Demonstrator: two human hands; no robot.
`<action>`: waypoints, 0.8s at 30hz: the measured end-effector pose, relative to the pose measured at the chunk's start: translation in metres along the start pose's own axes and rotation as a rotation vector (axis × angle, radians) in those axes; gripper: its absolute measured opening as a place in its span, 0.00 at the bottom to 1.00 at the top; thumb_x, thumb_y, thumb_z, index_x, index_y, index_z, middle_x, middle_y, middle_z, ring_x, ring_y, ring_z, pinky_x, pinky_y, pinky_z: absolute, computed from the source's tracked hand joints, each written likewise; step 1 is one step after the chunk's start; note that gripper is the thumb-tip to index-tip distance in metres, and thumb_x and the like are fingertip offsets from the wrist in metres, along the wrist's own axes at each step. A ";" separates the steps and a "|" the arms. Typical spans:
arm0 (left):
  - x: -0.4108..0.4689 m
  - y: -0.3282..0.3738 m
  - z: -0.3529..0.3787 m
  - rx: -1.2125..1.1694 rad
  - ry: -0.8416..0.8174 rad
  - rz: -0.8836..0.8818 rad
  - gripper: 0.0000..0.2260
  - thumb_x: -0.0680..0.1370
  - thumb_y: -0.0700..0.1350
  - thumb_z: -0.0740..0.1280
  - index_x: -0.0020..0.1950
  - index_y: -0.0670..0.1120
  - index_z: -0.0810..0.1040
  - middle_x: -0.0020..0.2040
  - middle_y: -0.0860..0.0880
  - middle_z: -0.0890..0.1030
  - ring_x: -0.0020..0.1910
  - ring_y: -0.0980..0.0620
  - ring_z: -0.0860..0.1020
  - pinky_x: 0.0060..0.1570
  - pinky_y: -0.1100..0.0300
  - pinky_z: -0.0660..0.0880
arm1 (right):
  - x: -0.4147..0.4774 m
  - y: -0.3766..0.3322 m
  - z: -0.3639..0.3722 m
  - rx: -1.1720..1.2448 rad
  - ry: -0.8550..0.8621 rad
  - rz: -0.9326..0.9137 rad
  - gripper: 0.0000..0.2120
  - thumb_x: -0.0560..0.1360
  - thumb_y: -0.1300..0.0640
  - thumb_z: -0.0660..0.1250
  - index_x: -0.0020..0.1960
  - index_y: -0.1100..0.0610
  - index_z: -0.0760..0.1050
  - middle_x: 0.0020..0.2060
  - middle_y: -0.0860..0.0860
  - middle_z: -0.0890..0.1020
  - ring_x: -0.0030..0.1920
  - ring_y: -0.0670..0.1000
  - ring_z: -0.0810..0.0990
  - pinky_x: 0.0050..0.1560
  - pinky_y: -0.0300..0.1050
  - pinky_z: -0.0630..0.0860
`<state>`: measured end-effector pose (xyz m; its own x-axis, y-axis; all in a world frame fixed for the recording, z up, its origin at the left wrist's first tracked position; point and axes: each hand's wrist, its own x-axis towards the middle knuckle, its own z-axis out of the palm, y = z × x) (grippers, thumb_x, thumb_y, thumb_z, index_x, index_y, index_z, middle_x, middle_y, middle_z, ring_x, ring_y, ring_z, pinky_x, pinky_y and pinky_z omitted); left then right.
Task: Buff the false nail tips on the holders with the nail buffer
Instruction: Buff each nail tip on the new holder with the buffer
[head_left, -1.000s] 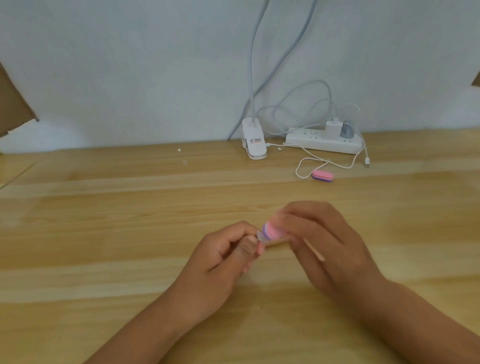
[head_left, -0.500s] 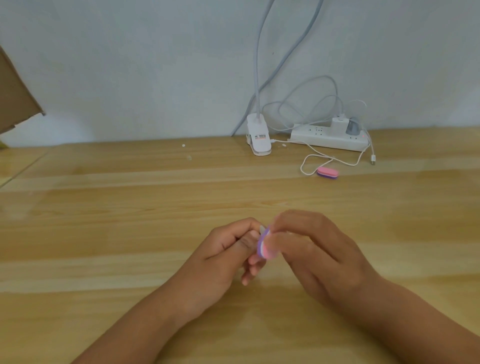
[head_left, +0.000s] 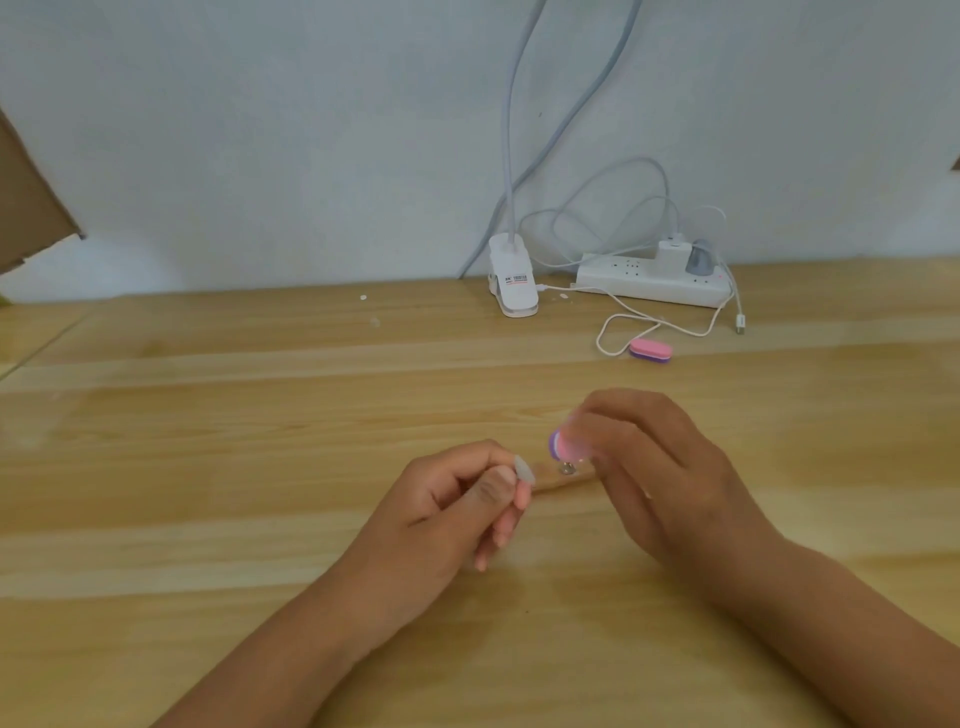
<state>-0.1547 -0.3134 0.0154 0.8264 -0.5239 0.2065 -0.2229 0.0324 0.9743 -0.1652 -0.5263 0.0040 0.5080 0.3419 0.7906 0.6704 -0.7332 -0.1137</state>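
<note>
We see both hands just above the tabletop (head_left: 218, 457), approx. mid-view. The left hand (head_left: 452, 512) pinches a clear false nail tip (head_left: 523, 469) btw. thumb and index finger, w/ the tip pointing up and to the right. Its other fingers curl loosely underneath and hold nothing else.

The right hand (head_left: 662, 480) has its fingers curled round a pink-and-purple nail buffer (head_left: 562, 443). Only the buffer's left end shows past the fingertips, and it's blurred. Buffer and nail tip are near each other but apart, not touching. Just under the buffer a small shiny piece (head_left: 566, 469) shows, too blurred for us to say what it is.

Farther back, a second buffer (head_left: 650, 349) lies flat on the tabletop beside a loop of white cable (head_left: 613, 332). At the wall there's a power strip (head_left: 649, 287) w/ plugs in it, and a white lamp clip (head_left: 513, 283) to its left.
</note>
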 end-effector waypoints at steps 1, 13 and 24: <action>0.000 -0.001 0.001 0.029 0.047 0.023 0.10 0.78 0.45 0.62 0.40 0.47 0.80 0.33 0.48 0.76 0.33 0.52 0.73 0.30 0.58 0.70 | 0.000 -0.001 0.000 0.017 0.024 0.033 0.18 0.74 0.74 0.66 0.57 0.57 0.78 0.51 0.57 0.80 0.50 0.55 0.80 0.49 0.49 0.77; 0.000 -0.005 0.000 0.185 0.265 0.078 0.04 0.70 0.47 0.72 0.43 0.52 0.86 0.41 0.51 0.84 0.39 0.53 0.79 0.30 0.46 0.73 | -0.001 -0.006 0.003 0.100 -0.022 0.063 0.14 0.75 0.72 0.66 0.57 0.60 0.79 0.53 0.56 0.80 0.52 0.54 0.80 0.52 0.47 0.77; 0.004 -0.010 -0.006 0.195 0.171 0.059 0.04 0.75 0.47 0.72 0.42 0.49 0.85 0.36 0.44 0.83 0.30 0.41 0.70 0.31 0.53 0.67 | 0.001 -0.014 0.002 0.063 -0.073 0.107 0.13 0.74 0.74 0.68 0.55 0.62 0.82 0.51 0.57 0.81 0.50 0.58 0.81 0.48 0.51 0.78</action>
<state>-0.1465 -0.3110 0.0066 0.8805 -0.3741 0.2911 -0.3552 -0.1142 0.9278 -0.1736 -0.5146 0.0049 0.6147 0.3074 0.7264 0.6417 -0.7304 -0.2339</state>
